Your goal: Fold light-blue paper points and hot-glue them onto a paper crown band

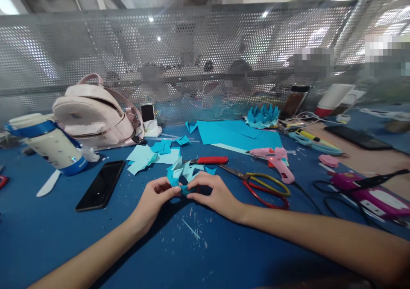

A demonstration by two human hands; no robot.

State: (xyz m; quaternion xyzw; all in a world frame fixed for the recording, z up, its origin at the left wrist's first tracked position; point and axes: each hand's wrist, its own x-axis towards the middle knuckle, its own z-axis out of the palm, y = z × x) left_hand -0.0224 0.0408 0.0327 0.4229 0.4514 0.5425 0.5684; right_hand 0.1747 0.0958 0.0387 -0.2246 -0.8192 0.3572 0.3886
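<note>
Between my two hands is a small folded-paper piece (174, 175) in blue and pale mint, with pointed tips sticking up. My left hand (157, 195) pinches its left side between thumb and fingers. From the right, my right hand (215, 195) pinches the lower edge, and its fingers cover part of the piece. Just behind lie a red-handled cutter (213, 160) and open scissors (265, 186) with red and yellow handles. Pale mint paper pieces (141, 157) and blue folded squares (162, 146) lie to the left of the cutter.
A pink glue gun (275, 158) stands right, its cord trailing forward. Blue sheets (230, 133) and a spiky blue paper piece (262, 116) lie at the back. Left are a phone (101, 186), a bottle (48, 141) and a backpack (96, 113). A magenta power strip (368, 195) lies far right.
</note>
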